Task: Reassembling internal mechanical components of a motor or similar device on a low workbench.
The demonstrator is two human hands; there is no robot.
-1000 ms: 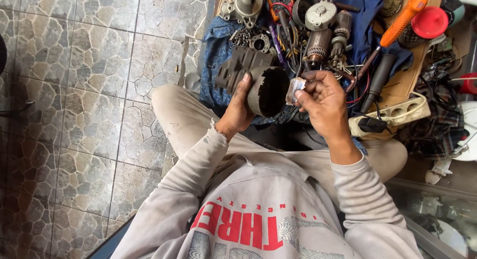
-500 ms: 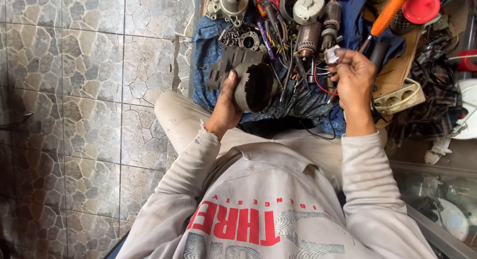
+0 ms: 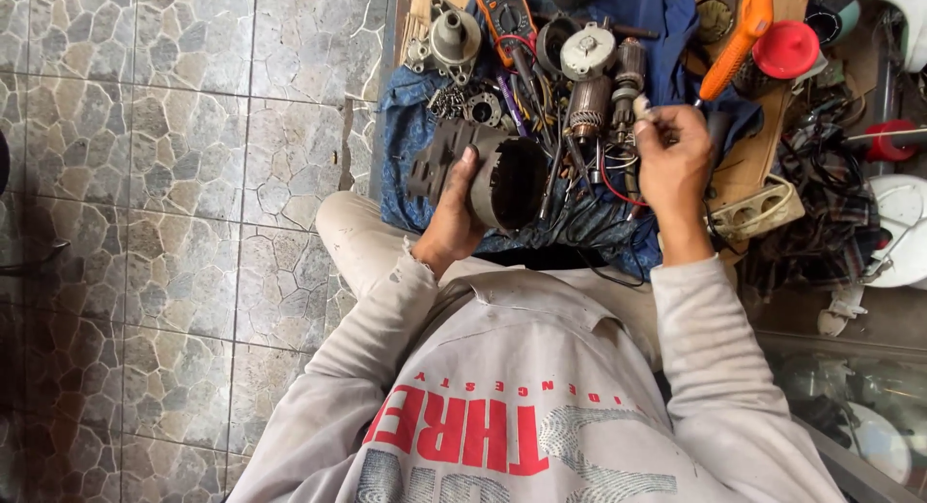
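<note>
Dark metal motor housing point(image 3: 502, 180), cylindrical, hollow, open round mouth facing the camera, finned ribbed section at its far left end. It sits over the blue cloth point(image 3: 410, 141), crumpled fabric spread on the bench edge, above the person's lap. Left hand point(image 3: 454, 218) curled around the housing's left wall, thumb along the side, gripping it firmly. Right hand point(image 3: 673, 160) raised just right of the housing, fingers pinched closed on a small pale piece point(image 3: 640, 105); what it is cannot be told, too small. Near the right hand: copper-wound armature point(image 3: 586, 105), cylindrical, matte reddish windings; a 2nd armature point(image 3: 629, 64) beside it. Cast grey metal end cover point(image 3: 454, 38) at top left of cloth, dull finish. Orange multimeter point(image 3: 502, 6) at top edge. Orange-handled tool point(image 3: 739, 40) lies diagonally on the wooden board point(image 3: 763, 146). Red round lid point(image 3: 785, 49), glossy plastic. Beige power strip point(image 3: 758, 211) right of the wrist. Floor: irregular stone-pattern tiles point(image 3: 174, 175), grey-brown.
</note>
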